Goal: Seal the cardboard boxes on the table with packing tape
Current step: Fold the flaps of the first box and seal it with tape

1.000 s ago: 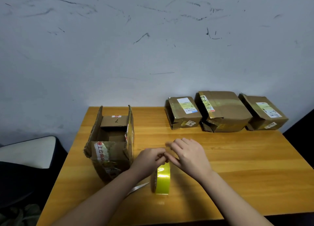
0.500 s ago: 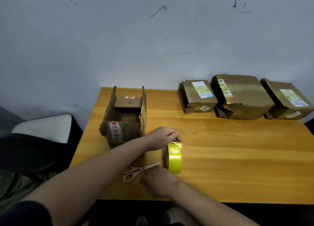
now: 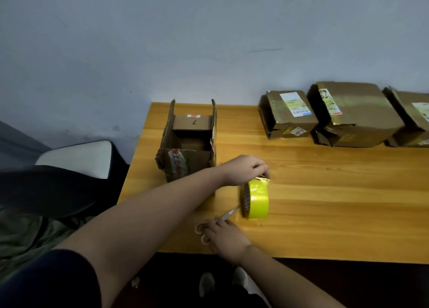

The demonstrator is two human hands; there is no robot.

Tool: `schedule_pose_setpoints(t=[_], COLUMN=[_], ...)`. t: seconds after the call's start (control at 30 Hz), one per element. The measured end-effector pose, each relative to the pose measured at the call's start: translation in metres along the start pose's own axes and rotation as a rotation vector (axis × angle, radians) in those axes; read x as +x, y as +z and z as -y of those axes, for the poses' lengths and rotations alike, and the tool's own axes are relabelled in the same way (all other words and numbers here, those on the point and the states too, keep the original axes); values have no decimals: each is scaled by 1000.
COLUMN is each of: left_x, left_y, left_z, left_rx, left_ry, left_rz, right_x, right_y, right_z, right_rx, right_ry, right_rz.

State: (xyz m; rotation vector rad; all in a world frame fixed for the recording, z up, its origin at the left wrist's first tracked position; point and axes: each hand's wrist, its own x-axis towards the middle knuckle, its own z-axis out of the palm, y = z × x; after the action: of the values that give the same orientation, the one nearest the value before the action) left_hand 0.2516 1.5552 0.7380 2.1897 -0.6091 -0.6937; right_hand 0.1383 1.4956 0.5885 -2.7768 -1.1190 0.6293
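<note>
Counter [image 3: 325,191], wood. Tape roll [image 3: 256,198], yellow, on edge, centre-front; left hand [image 3: 246,168] grip pinches its loose end at top. Right hand [image 3: 222,238] grip curled on scissors [image 3: 228,215], flat, blades touching roll. Open box [image 3: 189,143] just left, flaps up. 3 taped boxes [image 3: 290,113] at back, well apart. Chair [image 3: 76,157] off counter's left.

The right hand [image 3: 224,237] is covering most of the pink-handled scissors [image 3: 228,214], leaving only the blade tips and parts of the loops showing. The left hand [image 3: 245,168] is hiding its own fingertips and the loose end of the yellow-green packing tape roll [image 3: 257,200]. The rightmost sealed brown cardboard box [image 3: 415,120] is running off the picture's right edge. Its label print is staying too small to read.
</note>
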Motion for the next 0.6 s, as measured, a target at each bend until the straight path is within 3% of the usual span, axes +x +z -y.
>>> schedule_pose_setpoints(t=[0.17,0.37,0.5,0.6], left_x=[-2,0,1,4], left_y=[3,4,3,2], left_z=[0,1,3,4], left_rx=[-15,-31,-196,-231], left_ry=[8,-3,-59,-67], left_rz=[-17,-33,-52,-72], right_x=[-35,-43,-49,-62], right_y=[18,28,32,24], right_z=[-26,-16,-4,-4], right_rx=[-103,37,154,249], right_ry=[59,382,630,762], right_rz=[-111,-177,-235,-134])
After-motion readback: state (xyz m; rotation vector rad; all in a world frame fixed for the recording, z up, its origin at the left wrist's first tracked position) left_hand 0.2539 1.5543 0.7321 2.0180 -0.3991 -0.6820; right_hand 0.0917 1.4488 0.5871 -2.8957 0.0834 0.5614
